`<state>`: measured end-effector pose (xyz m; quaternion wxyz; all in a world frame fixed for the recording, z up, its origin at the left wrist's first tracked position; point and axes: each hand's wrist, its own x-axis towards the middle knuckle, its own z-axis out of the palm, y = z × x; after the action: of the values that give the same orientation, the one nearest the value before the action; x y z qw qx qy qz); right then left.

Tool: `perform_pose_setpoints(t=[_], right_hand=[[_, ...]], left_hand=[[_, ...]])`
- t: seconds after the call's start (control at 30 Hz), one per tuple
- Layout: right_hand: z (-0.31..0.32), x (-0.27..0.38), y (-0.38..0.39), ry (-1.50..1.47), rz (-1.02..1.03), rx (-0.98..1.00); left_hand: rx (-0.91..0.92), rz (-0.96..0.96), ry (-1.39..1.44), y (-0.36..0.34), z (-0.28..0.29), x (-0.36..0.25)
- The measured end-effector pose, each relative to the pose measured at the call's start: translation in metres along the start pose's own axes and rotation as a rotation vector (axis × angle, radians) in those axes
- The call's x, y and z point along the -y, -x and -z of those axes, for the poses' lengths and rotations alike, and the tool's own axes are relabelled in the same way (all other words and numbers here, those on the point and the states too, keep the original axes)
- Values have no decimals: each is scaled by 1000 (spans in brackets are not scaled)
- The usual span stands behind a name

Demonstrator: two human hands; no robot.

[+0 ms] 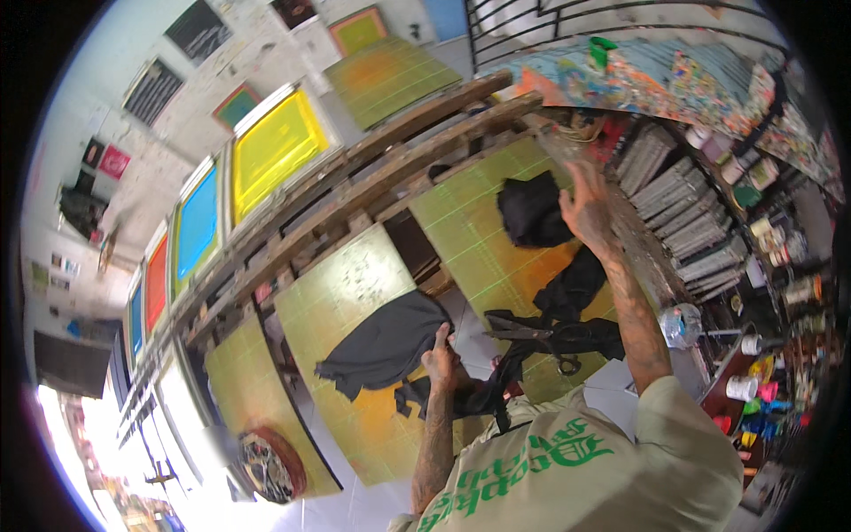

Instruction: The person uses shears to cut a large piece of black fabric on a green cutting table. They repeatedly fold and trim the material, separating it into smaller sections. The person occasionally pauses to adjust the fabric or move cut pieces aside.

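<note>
My left hand [439, 359] pinches the right edge of a piece of black cloth [386, 344], which spreads over a yellow-green board [306, 306]. Narrow dark strips of cloth [474, 396] hang below that hand. Farther off, my right hand [585, 202] reaches over a second board [465, 217], its fingers apart. The thumb is beside the edge of another black cloth piece [530, 211]; whether it touches cannot be made out. Black-handled scissors [550, 335] lie between my arms on dark cloth scraps [576, 284].
Screen frames with yellow [275, 151], blue [197, 222] and red [156, 282] mesh lean behind wooden rails [372, 168]. A round container [273, 465] sits on the left board. Stacked grey slabs [683, 208], a clear plastic bottle [680, 325] and paint pots [743, 387] are at right.
</note>
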<state>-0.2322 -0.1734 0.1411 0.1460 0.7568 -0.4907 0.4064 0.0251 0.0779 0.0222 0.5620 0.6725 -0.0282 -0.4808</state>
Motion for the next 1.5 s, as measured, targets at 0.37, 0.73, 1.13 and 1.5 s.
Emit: perform_pose_setpoints(t=[0.37, 0.73, 1.13, 1.5], right_hand=[[-34, 190, 139, -1115, -951, 1408], [-53, 206, 151, -1237, -842, 974], [-28, 165, 162, -1383, -980, 1120], [-38, 141, 75, -1476, -966, 1087]], left_hand=[[-57, -24, 57, 28, -10, -15], [14, 309, 602, 12, 57, -4], [-252, -263, 265, 10, 83, -3], [-243, -228, 69, -31, 110, -80]])
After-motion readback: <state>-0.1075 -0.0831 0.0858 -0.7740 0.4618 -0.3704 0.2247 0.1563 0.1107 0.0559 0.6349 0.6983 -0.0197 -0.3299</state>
